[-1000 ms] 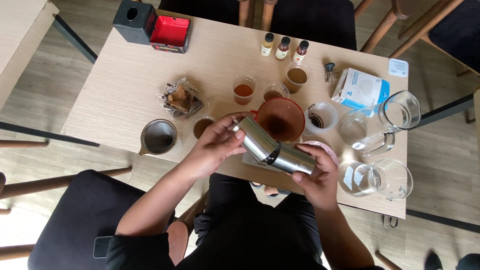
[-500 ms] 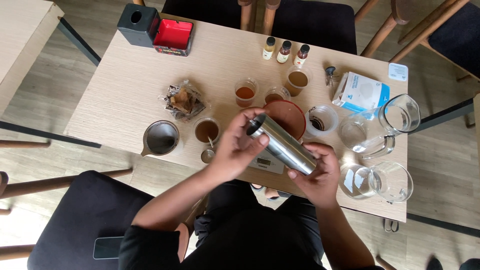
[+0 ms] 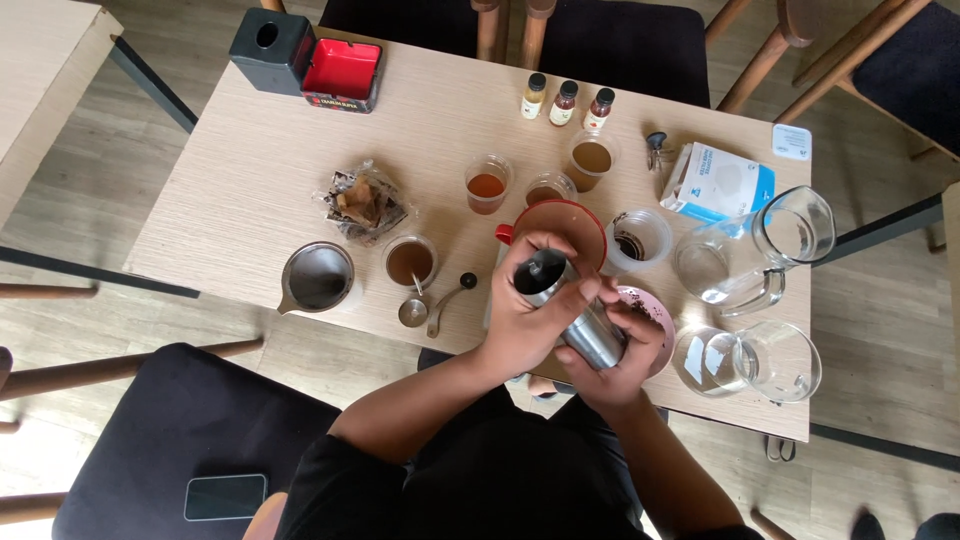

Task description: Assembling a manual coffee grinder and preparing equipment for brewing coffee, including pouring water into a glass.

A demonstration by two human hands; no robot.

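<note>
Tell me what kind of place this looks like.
Probably a cafe or home dining spot set up for brewing and tasting coffee. Both hands hold a steel hand grinder over a wooden table with a red dripper, glass carafes and a pack of paper filters.

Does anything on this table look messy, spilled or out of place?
Mostly tidy. One odd spot: a crumpled clear wrapper with brown scraps lies loose among the cups. A small crank handle lies detached on the table, while the left hand and right hand hold the steel grinder tilted. No spill shows.
</note>
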